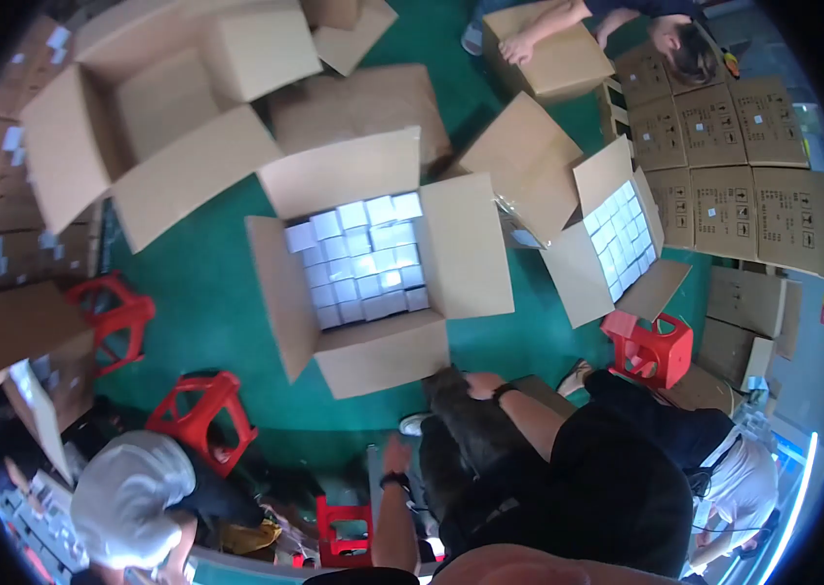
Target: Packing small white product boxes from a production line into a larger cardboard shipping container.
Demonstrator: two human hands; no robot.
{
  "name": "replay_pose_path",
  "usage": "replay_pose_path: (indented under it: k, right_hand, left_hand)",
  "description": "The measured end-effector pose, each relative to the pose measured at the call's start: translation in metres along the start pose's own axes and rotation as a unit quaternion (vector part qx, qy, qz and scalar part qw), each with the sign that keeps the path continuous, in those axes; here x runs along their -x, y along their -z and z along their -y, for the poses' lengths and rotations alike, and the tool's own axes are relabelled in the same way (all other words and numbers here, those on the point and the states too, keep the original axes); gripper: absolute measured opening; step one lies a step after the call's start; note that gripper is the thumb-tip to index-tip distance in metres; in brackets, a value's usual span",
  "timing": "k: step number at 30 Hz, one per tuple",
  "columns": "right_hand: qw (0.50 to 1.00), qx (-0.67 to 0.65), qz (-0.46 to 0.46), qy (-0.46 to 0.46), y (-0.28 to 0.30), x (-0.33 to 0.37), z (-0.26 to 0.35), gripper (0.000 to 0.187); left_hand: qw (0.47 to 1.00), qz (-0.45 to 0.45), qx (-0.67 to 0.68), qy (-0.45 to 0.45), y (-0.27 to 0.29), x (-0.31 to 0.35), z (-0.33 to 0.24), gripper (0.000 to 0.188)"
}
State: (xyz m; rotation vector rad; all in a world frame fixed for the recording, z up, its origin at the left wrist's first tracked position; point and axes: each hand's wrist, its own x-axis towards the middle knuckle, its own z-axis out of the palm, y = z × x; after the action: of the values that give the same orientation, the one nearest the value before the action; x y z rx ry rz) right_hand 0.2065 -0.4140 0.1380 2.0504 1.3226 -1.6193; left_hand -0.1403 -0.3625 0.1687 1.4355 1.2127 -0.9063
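Note:
My left hand (pixel 395 455), a dark band at its wrist, hangs beside my left leg, near a red stool (pixel 344 527). It is small and blurred, so its fingers cannot be read. My right hand (pixel 481 386) lies against the knee of my dark trousers, fingers loosely extended, with nothing seen in it. Just beyond my knees stands an open cardboard box (pixel 470 249), flaps spread outward. Rows of small white boxes (pixel 363 265) fill it, with a few dark gaps between them.
A larger open carton (pixel 163 107) stands at the far left. Another open carton of white boxes (pixel 619 239) is at the right, beside stacked sealed cartons (pixel 724 210). A person (pixel 549 29) leans over a carton at the back. Red stools (pixel 202 419) and other people (pixel 134 497) flank me.

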Motion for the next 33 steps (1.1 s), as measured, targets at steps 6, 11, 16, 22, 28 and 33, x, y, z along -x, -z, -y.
replay_pose_path:
  k: [6,11,16,22,28,33]
  right_hand:
    - [0.985,-0.131,-0.054,-0.095,0.011,0.048,-0.083,0.032]
    - [0.970,0.109,-0.189,0.112,0.107,0.049,-0.018,0.029]
    - [0.926,0.248,-0.113,0.261,0.072,0.080,0.164,0.029]
    - [0.770,0.315,0.059,0.552,-0.144,0.211,0.366,0.036]
    - [0.575,0.411,0.287,0.646,-0.321,0.346,0.468,0.040]
    - [0.367,0.508,0.180,0.758,-0.397,0.369,0.537,0.051]
  left_hand:
    - [0.925,-0.146,0.349,-0.047,-0.198,0.180,0.174,0.032]
    - [0.769,-0.265,0.509,0.283,-0.338,0.290,0.085,0.046]
    - [0.556,-0.403,0.629,0.364,-0.445,0.299,-0.012,0.039]
    - [0.387,-0.436,0.665,0.467,-0.446,0.314,-0.074,0.040]
    - [0.287,-0.402,0.713,0.497,-0.456,0.304,-0.078,0.046]
    - [0.230,-0.369,0.750,0.499,-0.451,0.311,-0.072,0.048]
